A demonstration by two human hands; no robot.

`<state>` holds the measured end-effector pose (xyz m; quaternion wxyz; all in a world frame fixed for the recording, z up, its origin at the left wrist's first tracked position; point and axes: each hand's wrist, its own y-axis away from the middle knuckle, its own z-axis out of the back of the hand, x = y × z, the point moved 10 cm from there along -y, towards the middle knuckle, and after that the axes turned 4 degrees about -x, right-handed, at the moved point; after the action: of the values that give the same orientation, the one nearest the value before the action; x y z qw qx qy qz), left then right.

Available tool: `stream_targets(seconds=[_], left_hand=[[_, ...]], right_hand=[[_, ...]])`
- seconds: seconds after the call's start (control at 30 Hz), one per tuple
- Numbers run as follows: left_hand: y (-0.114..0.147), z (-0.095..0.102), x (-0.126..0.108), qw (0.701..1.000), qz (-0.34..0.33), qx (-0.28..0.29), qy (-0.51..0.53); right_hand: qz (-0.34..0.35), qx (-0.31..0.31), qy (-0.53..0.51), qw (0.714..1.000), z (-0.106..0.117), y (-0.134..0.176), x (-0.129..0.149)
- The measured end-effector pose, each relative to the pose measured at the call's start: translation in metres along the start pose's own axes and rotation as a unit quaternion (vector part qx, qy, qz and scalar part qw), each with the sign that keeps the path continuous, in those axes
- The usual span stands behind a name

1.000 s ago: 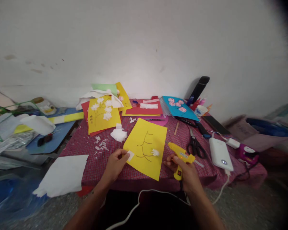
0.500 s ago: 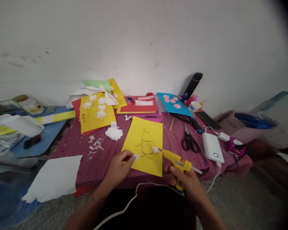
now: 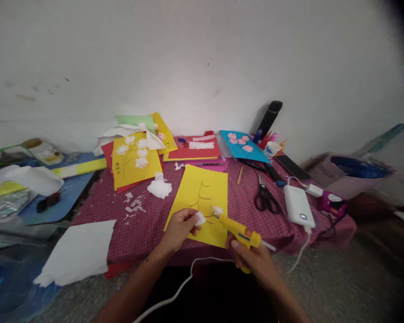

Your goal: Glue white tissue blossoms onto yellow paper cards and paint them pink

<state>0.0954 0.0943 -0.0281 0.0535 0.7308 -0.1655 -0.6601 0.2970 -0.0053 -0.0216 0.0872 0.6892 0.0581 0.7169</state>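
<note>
On the table lies a yellow sheet of paper (image 3: pixel 210 188) with dark curved branch lines drawn on it. A small white paper flower (image 3: pixel 217 210) sits at the end of one branch, near the right edge. My left hand (image 3: pixel 182 228) pinches a small white paper piece (image 3: pixel 200 218) above the lower part of the sheet. In my right hand (image 3: pixel 251 255) is a yellow hot glue gun (image 3: pixel 239 231), a clear glue stick poking out of its back. The nozzle points left, just below the flower; whether it touches the sheet I cannot tell.
White paper pieces (image 3: pixel 159 189) and torn scraps (image 3: pixel 134 207) lie left of the sheet. Black scissors (image 3: pixel 265 199) and a white power bank (image 3: pixel 298 207) are on the right. Finished flower pictures (image 3: pixel 138 159) lean at the back left. A white cable (image 3: pixel 175 294) crosses my lap.
My left hand has moved right with the paper piece, closer to the nozzle. The glue gun has shifted left and slightly down, away from the flower.
</note>
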Motion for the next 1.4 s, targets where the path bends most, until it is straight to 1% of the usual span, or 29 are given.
stream_targets(seconds=[0.1,0.23,0.27,0.33,0.4,0.43,0.5,0.53,0.57,0.6,0.63,0.67,0.7,0.73,0.77,0.83,0.87,1.0,1.07,1.13,1.2,1.3,1.4], left_hand=[[-0.001,-0.002,0.001,0.999,0.013,0.001,0.029],[0.002,-0.007,0.009,0.993,0.063,0.002,0.101],[0.002,-0.008,0.01,0.993,0.063,0.005,0.104],[0.0,-0.006,0.006,0.996,0.044,0.01,0.077],[-0.006,0.002,-0.005,1.0,0.005,0.007,0.02],[-0.01,0.011,-0.013,1.0,-0.017,-0.001,-0.014],[-0.021,0.035,-0.034,0.993,-0.067,-0.029,-0.091],[-0.027,0.051,-0.047,0.984,-0.095,-0.05,-0.144],[-0.032,0.067,-0.061,0.966,-0.124,-0.077,-0.212],[-0.036,0.079,-0.077,0.933,-0.168,-0.093,-0.306],[-0.04,0.089,-0.092,0.885,-0.209,-0.105,-0.402],[-0.044,0.096,-0.102,0.841,-0.236,-0.113,-0.473],[-0.05,0.1,-0.108,0.807,-0.256,-0.101,-0.523],[-0.056,0.101,-0.113,0.775,-0.274,-0.093,-0.562],[-0.062,0.104,-0.12,0.751,-0.293,-0.108,-0.582],[-0.077,0.105,-0.132,0.715,-0.318,-0.146,-0.606],[-0.087,0.102,-0.136,0.699,-0.323,-0.157,-0.618],[-0.134,0.074,-0.134,0.68,-0.328,-0.126,-0.643],[-0.153,0.063,-0.131,0.672,-0.327,-0.117,-0.654],[-0.165,0.056,-0.13,0.667,-0.324,-0.117,-0.661],[-0.171,0.053,-0.129,0.666,-0.319,-0.122,-0.663],[-0.176,0.052,-0.13,0.677,-0.307,-0.129,-0.656],[-0.178,0.055,-0.131,0.707,-0.295,-0.131,-0.629]], right_hand=[[0.0,0.007,-0.001,1.0,-0.001,-0.001,-0.002],[0.003,0.005,-0.002,1.0,-0.003,-0.001,0.001],[0.003,0.002,0.0,1.0,-0.002,-0.001,0.001],[-0.001,-0.003,0.002,1.0,-0.001,-0.003,0.0],[-0.001,-0.012,-0.003,1.0,0.005,-0.006,-0.001],[-0.001,-0.019,-0.008,1.0,0.009,-0.009,-0.002],[0.002,-0.041,-0.018,0.999,0.019,-0.016,-0.003],[0.003,-0.053,-0.024,0.998,0.025,-0.019,-0.004],[0.003,-0.065,-0.031,0.997,0.031,-0.023,-0.005],[0.003,-0.075,-0.04,0.996,0.036,-0.026,-0.007],[0.003,-0.082,-0.051,0.995,0.039,-0.029,-0.009],[0.004,-0.085,-0.062,0.994,0.042,-0.032,-0.011],[0.007,-0.086,-0.073,0.994,0.043,-0.034,-0.013],[0.011,-0.085,-0.081,0.993,0.044,-0.035,-0.015],[0.015,-0.084,-0.087,0.993,0.044,-0.036,-0.016],[0.016,-0.083,-0.092,0.992,0.044,-0.037,-0.019],[0.013,-0.083,-0.092,0.992,0.044,-0.038,-0.021],[0.005,-0.084,-0.089,0.993,0.044,-0.039,-0.024],[0.001,-0.088,-0.082,0.993,0.046,-0.04,-0.024],[-0.005,-0.091,-0.075,0.993,0.046,-0.039,-0.024],[-0.01,-0.088,-0.072,0.993,0.045,-0.039,-0.023],[-0.014,-0.085,-0.07,0.994,0.042,-0.04,-0.021],[-0.012,-0.088,-0.07,0.994,0.042,-0.04,-0.019]])
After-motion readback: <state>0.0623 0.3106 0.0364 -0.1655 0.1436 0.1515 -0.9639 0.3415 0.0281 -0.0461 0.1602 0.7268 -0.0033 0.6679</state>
